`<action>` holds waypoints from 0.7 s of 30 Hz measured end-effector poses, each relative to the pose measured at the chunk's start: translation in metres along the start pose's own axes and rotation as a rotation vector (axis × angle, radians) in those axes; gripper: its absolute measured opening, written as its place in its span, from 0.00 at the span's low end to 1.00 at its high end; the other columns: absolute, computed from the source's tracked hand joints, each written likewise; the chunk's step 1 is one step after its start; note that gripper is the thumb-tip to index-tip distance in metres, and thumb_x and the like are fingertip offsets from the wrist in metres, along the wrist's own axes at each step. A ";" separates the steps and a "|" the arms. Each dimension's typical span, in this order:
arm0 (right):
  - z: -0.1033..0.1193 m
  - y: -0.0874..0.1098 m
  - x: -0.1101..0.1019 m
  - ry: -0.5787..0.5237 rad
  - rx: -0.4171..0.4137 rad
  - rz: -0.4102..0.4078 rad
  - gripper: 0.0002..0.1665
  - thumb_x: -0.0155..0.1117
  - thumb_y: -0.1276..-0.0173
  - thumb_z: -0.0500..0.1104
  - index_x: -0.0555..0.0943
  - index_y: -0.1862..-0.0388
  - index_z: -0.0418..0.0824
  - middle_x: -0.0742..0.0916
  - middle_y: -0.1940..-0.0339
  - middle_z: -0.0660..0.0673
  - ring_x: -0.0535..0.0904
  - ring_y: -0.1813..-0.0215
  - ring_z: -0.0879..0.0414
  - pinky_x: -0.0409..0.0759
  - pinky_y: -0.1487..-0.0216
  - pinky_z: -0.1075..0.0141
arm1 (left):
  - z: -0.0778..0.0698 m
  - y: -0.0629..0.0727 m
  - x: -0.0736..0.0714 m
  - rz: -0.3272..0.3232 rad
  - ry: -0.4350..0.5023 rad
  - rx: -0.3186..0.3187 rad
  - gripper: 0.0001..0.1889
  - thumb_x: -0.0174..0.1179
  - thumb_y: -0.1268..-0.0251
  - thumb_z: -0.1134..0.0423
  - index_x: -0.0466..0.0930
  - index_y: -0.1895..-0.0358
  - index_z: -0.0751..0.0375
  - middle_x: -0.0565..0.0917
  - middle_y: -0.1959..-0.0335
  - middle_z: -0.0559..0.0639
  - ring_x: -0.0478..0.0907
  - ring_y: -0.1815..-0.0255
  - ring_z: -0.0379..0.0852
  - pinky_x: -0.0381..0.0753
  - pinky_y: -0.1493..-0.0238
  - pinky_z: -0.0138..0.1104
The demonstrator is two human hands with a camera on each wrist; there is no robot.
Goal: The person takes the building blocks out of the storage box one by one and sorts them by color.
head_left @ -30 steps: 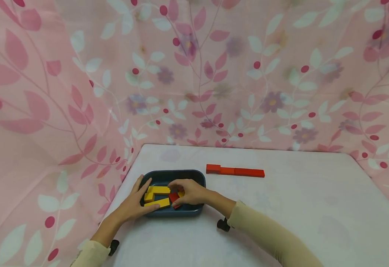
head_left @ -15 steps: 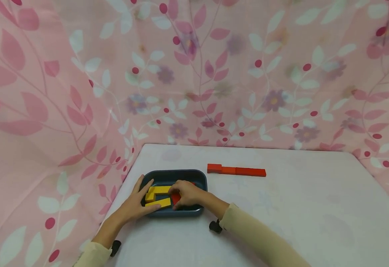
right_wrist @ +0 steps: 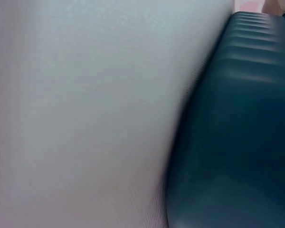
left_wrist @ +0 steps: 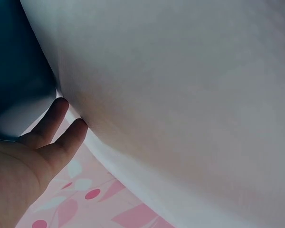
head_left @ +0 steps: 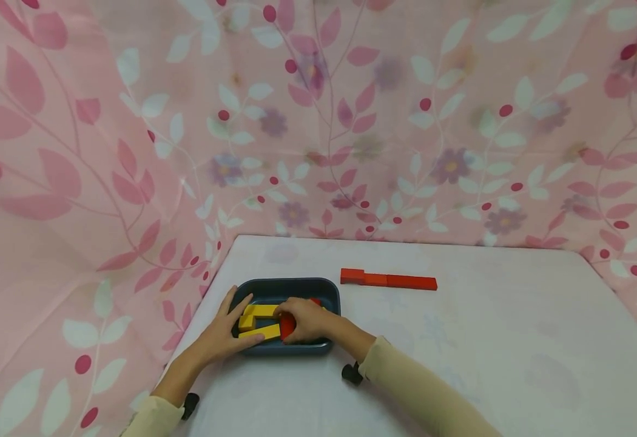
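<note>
A dark blue tray [head_left: 286, 350] stands on the white-covered table, seen in the head view. Inside, my right hand [head_left: 309, 320] pinches a red block [head_left: 287, 326] between thumb and fingers. My left hand [head_left: 221, 331] rests on the tray's left end with its fingers spread; its thumb reaches over the front rim to the near yellow block [head_left: 261, 333]. Another yellow block [head_left: 262, 311] and a short yellow block [head_left: 246, 322] lie behind it. More red and yellow shows partly hidden by my right hand. In the left wrist view, two fingers [left_wrist: 66, 137] extend past the tray wall [left_wrist: 14, 57].
Behind and right of the tray, red blocks form a row [head_left: 400, 281] end to end, with a raised block [head_left: 352, 276] at its left end. Pink floral cloth [head_left: 362, 152] hangs at the table's back and left. The tray's side [right_wrist: 232, 123] fills much of the right wrist view.
My right hand has shifted slightly left and down inside the tray, and the red block at its fingertips has turned a little. My left hand stays in place.
</note>
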State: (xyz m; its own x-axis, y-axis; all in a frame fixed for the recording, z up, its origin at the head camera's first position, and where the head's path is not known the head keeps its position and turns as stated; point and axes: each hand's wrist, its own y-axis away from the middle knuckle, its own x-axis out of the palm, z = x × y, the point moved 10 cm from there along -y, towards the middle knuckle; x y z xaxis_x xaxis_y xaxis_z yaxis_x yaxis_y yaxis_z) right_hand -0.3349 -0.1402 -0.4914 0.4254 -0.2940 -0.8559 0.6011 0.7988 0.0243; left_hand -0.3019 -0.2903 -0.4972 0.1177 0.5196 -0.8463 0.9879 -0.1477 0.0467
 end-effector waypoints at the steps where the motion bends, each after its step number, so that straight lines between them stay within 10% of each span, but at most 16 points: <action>1: 0.001 0.001 -0.002 -0.022 -0.001 -0.009 0.33 0.76 0.42 0.53 0.78 0.38 0.50 0.81 0.44 0.53 0.74 0.48 0.63 0.77 0.43 0.73 | 0.000 0.000 0.000 0.001 -0.003 -0.001 0.52 0.63 0.48 0.29 0.53 0.21 0.42 0.37 0.18 0.58 0.55 0.25 0.73 0.69 0.39 0.69; 21: 0.016 0.009 -0.022 -0.062 -0.122 -0.159 0.19 0.66 0.31 0.52 0.85 0.46 0.44 0.79 0.38 0.41 0.77 0.41 0.53 0.79 0.42 0.72 | -0.001 0.000 0.000 0.008 -0.029 -0.015 0.51 0.62 0.48 0.27 0.58 0.22 0.46 0.36 0.18 0.57 0.58 0.26 0.73 0.70 0.39 0.68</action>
State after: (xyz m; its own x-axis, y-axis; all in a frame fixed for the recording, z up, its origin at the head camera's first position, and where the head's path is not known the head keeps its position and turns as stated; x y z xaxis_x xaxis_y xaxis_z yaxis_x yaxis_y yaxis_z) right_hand -0.3278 -0.1346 -0.4641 0.3747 -0.4500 -0.8106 0.5790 0.7964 -0.1744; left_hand -0.3015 -0.2897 -0.4964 0.1232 0.4937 -0.8609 0.9883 -0.1392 0.0616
